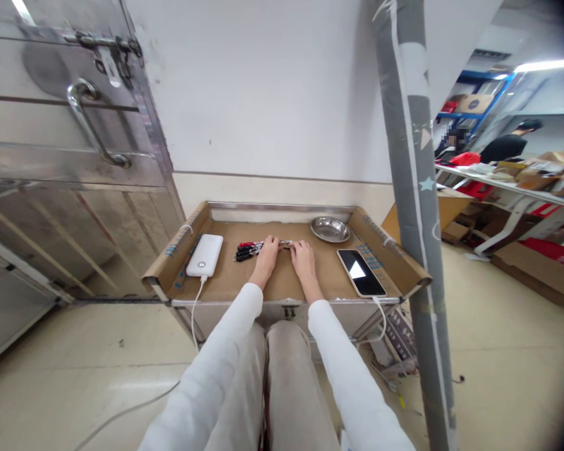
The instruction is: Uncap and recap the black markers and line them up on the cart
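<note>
Several pens point(245, 252), with black and red caps, lie side by side on the cardboard-covered table point(235, 285). My left hand point(266, 255) bends over their right part, its fingers closed around them and hiding much of their barrels. Just to the right, my right hand point(302, 258) has its fingertips drawn together at the thin end of a pen that shows between both hands. How firmly it pinches that end is hard to see.
A white power bank point(205, 255) with a cable lies at left. On the right are a phone point(361, 272), also cabled, and a round metal dish point(329, 229). Raised cardboard sides point(380, 244) flank the table. A wrapped grey pole point(416, 188) stands at right; people sit beyond.
</note>
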Available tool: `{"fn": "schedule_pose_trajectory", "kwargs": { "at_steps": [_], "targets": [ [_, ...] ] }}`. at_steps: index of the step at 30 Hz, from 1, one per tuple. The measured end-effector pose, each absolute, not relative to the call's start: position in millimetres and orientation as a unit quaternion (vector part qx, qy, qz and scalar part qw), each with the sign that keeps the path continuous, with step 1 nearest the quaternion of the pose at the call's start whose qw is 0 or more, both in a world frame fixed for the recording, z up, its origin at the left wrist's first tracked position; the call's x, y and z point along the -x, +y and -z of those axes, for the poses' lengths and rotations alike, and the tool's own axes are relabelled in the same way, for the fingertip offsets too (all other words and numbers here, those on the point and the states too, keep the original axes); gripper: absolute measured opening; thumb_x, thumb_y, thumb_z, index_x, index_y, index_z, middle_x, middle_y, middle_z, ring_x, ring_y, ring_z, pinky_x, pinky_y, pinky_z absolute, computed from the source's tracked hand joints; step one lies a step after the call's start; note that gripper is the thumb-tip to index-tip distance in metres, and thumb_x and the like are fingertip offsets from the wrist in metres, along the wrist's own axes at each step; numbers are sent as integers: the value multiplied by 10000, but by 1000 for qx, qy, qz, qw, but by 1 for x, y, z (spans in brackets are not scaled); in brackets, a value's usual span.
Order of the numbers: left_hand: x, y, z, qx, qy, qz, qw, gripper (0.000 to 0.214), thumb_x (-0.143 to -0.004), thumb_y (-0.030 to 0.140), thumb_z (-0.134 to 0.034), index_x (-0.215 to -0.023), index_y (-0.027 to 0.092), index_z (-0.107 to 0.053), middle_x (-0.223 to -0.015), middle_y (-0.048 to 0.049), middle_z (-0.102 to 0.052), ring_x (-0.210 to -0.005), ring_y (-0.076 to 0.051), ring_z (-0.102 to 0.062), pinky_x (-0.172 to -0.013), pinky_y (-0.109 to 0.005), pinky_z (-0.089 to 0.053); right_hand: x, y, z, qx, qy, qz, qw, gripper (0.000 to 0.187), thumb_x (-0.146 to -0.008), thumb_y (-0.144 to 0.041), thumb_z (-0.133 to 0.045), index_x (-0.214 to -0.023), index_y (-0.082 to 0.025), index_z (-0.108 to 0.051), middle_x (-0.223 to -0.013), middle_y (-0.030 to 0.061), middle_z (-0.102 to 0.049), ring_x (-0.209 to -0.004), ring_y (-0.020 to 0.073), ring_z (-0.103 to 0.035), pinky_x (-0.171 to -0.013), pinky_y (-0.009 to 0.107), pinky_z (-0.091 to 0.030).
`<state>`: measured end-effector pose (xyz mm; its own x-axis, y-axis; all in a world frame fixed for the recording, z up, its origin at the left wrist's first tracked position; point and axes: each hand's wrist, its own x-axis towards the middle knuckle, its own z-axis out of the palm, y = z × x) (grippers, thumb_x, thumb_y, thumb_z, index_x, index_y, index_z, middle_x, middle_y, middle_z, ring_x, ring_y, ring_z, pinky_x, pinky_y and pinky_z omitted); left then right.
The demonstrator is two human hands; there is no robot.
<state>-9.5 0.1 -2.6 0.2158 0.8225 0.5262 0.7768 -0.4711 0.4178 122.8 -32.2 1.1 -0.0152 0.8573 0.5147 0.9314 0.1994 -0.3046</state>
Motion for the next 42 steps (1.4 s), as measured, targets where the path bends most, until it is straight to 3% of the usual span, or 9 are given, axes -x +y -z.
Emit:
{"fn": "schedule_pose_trajectory", "kwargs": {
  "at_steps": [7, 13, 18, 24, 29, 36, 42],
  "targets": [
    [9, -11, -3, -758, 544, -360, -5, 152, -871, 63, -381, -924, 151, -494, -966, -95, -539, -874, -184, -565, -791, -309, -450, -120, -35, -4, 638, -707, 61, 300, 248, -878, -143, -408, -958, -196, -636, -952, 98, -590, -916, 214, -499, -818, 324, -354],
    [16, -39, -5, -645, 631, -420, -100, 188, -849, 79, -342, -906, 114, -518, -967, -177, -547, -949, -280, -531, -843, -418, -416, -120, -33, -2, 634, -710, 53, 300, 316, -860, -116, -407, -1061, -206, -634, -987, 103, -593, -931, 216, -495, -830, 331, -347],
    [19, -51, 0, -601, 648, -454, -112, 171, -831, 91, -369, -911, 115, -518, -938, -173, -569, -965, -293, -516, -873, -447, -396, -120, -35, -2, 635, -707, 63, 305, 309, -852, -109, -403, -1044, -191, -630, -981, 102, -592, -930, 213, -498, -824, 321, -350],
    [19, -50, -2, -663, 624, -408, -68, 245, -845, 72, -340, -986, 111, -537, -1001, -196, -586, -1000, -302, -535, -889, -470, -394, -119, -41, -6, 600, -730, 42, 325, 320, -846, -109, -404, -1052, -209, -627, -985, 85, -594, -939, 211, -503, -835, 322, -363],
    [20, -45, -6, -750, 556, -359, -6, 218, -853, 89, -424, -1048, 145, -505, -1050, -151, -615, -994, -250, -582, -875, -399, -432, -115, -45, -12, 546, -777, 1, 312, 352, -815, -104, -451, -1099, -226, -620, -1058, 74, -587, -977, 206, -500, -868, 316, -379],
    [22, -32, -5, -723, 481, -460, 184, 251, -820, 106, -552, -1037, 167, -441, -902, -60, -606, -798, -166, -614, -782, -319, -483, -113, -44, -11, 523, -797, -16, 301, 285, -833, -169, -503, -1077, -237, -633, -1036, 60, -596, -972, 197, -508, -846, 302, -390],
    [22, -31, -5, -704, 484, -495, 158, 199, -808, 198, -609, -950, 170, -472, -876, -36, -553, -773, -152, -577, -767, -320, -482, -116, -44, -9, 556, -777, 9, 294, 222, -869, -209, -507, -1044, -218, -645, -1024, 76, -615, -952, 198, -523, -811, 306, -373]
  ]
}}
